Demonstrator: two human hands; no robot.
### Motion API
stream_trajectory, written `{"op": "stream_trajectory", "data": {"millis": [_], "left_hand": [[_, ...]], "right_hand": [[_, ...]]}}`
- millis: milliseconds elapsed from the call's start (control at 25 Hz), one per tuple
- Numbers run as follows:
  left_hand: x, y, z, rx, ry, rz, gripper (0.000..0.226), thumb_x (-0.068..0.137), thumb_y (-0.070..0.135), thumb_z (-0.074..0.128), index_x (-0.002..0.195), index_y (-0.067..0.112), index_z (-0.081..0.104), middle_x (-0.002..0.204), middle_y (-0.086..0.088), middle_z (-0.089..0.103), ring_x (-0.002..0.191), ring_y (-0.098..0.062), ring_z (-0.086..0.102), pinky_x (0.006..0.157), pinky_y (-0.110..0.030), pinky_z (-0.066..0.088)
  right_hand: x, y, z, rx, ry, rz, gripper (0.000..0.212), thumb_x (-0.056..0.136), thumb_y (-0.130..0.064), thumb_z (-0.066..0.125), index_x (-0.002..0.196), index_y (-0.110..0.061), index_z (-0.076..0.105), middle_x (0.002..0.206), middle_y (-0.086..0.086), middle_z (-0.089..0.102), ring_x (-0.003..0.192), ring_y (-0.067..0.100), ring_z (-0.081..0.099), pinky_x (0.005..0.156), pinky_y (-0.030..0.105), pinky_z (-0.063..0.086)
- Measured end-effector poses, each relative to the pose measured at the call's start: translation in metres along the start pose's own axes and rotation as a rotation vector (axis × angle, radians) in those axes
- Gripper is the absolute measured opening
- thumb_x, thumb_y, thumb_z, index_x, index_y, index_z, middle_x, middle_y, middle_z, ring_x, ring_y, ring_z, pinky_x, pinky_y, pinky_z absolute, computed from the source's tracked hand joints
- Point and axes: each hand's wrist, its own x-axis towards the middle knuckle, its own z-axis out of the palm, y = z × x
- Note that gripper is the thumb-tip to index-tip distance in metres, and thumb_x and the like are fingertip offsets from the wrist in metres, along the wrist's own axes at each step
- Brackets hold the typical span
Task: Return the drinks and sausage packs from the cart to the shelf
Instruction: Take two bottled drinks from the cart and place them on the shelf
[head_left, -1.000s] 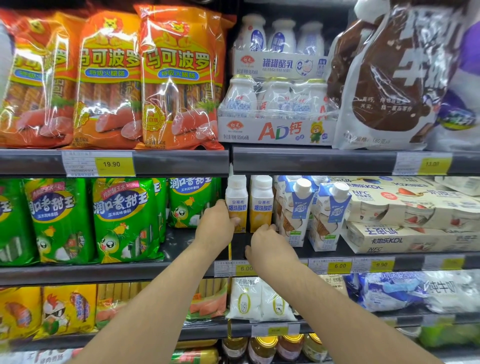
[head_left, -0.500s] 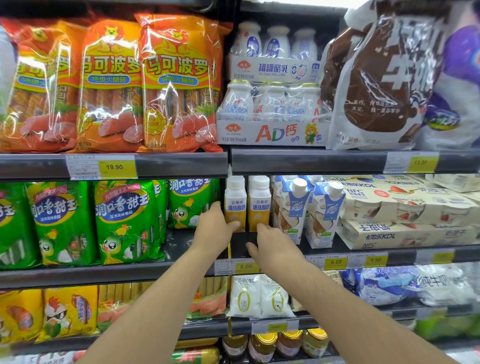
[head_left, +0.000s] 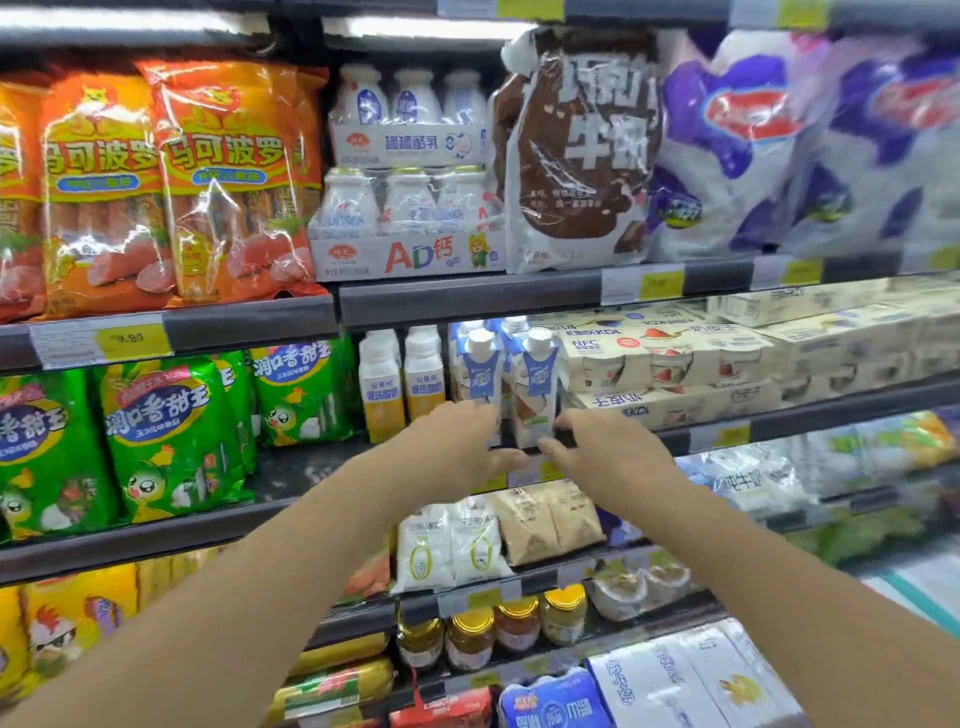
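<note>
Two blue-and-white drink cartons stand side by side on the middle shelf. My left hand reaches the base of the left carton, fingers spread and thumb out. At the right carton's lower right side is my right hand, fingers apart. Neither hand lifts anything. Two yellow-and-white drink bottles stand just left of the cartons. Orange sausage packs fill the upper shelf at left, and green sausage packs stand below them. The cart is out of view.
Cream yogurt multipacks sit right of the cartons. AD milk bottle packs and a brown milk bag are above. Lower shelves hold white pouches, jars and boxed milk.
Both hands moved right, from the yellow-and-white bottles to the blue-and-white cartons. The view swung right with them.
</note>
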Motion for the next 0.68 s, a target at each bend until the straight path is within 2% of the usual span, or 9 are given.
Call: {"op": "stream_trajectory", "data": {"millis": [120, 200, 240, 360, 440, 520, 680], "left_hand": [[0.028, 0.086, 0.01, 0.088, 0.018, 0.15, 0.064, 0.094, 0.057, 0.043, 0.135, 0.008, 0.044, 0.134, -0.013, 0.051, 0.123, -0.031, 0.049, 0.101, -0.044, 0.044], [0.048, 0.138, 0.025, 0.124, 0.016, 0.2, 0.068, 0.094, 0.057, 0.044, 0.141, 0.008, 0.038, 0.14, -0.015, 0.047, 0.128, -0.033, 0.045, 0.103, -0.045, 0.042], [0.058, 0.16, 0.033, 0.132, 0.017, 0.219, 0.071, 0.094, 0.057, 0.046, 0.144, 0.008, 0.034, 0.144, -0.015, 0.044, 0.131, -0.033, 0.043, 0.106, -0.045, 0.039], [0.079, 0.257, 0.058, 0.102, -0.004, 0.293, 0.079, 0.092, 0.057, 0.048, 0.148, 0.006, 0.026, 0.152, -0.017, 0.035, 0.138, -0.033, 0.036, 0.111, -0.047, 0.033], [0.08, 0.327, 0.069, 0.045, -0.064, 0.356, 0.084, 0.095, 0.056, 0.043, 0.153, 0.004, 0.014, 0.16, -0.02, 0.02, 0.146, -0.033, 0.025, 0.115, -0.046, 0.027], [0.079, 0.393, 0.08, 0.028, -0.096, 0.408, 0.086, 0.096, 0.058, 0.039, 0.156, 0.009, 0.003, 0.164, -0.017, 0.006, 0.15, -0.032, 0.013, 0.119, -0.046, 0.019], [0.087, 0.503, 0.109, 0.045, -0.133, 0.536, 0.088, 0.094, 0.064, 0.035, 0.157, 0.012, 0.001, 0.164, -0.014, 0.003, 0.15, -0.035, 0.008, 0.119, -0.054, 0.016]], "right_hand": [[-0.037, 0.091, -0.027, -0.05, 0.003, 0.118, 0.057, 0.096, -0.056, 0.045, 0.134, -0.015, 0.053, 0.137, 0.007, 0.055, 0.129, 0.026, 0.051, 0.1, 0.04, 0.046], [-0.071, 0.155, -0.046, -0.08, -0.014, 0.207, 0.074, 0.094, -0.06, 0.043, 0.152, -0.015, 0.033, 0.159, 0.007, 0.032, 0.146, 0.024, 0.03, 0.114, 0.04, 0.034], [-0.088, 0.183, -0.055, -0.094, -0.021, 0.247, 0.081, 0.093, -0.063, 0.043, 0.155, -0.015, 0.025, 0.162, 0.007, 0.025, 0.149, 0.023, 0.024, 0.117, 0.041, 0.03], [-0.162, 0.272, -0.085, -0.117, -0.012, 0.408, 0.089, 0.09, -0.068, 0.044, 0.157, -0.017, 0.016, 0.162, 0.01, 0.023, 0.148, 0.027, 0.026, 0.116, 0.044, 0.033], [-0.215, 0.321, -0.103, -0.13, -0.032, 0.522, 0.091, 0.09, -0.069, 0.043, 0.158, -0.018, 0.012, 0.165, 0.009, 0.014, 0.151, 0.027, 0.019, 0.117, 0.045, 0.031], [-0.263, 0.364, -0.121, -0.132, -0.045, 0.613, 0.09, 0.091, -0.068, 0.043, 0.158, -0.016, 0.011, 0.166, 0.009, 0.01, 0.151, 0.026, 0.017, 0.118, 0.044, 0.029], [-0.338, 0.431, -0.144, -0.132, -0.014, 0.75, 0.087, 0.092, -0.066, 0.043, 0.157, -0.015, 0.017, 0.163, 0.008, 0.019, 0.148, 0.026, 0.025, 0.115, 0.043, 0.033]]}}
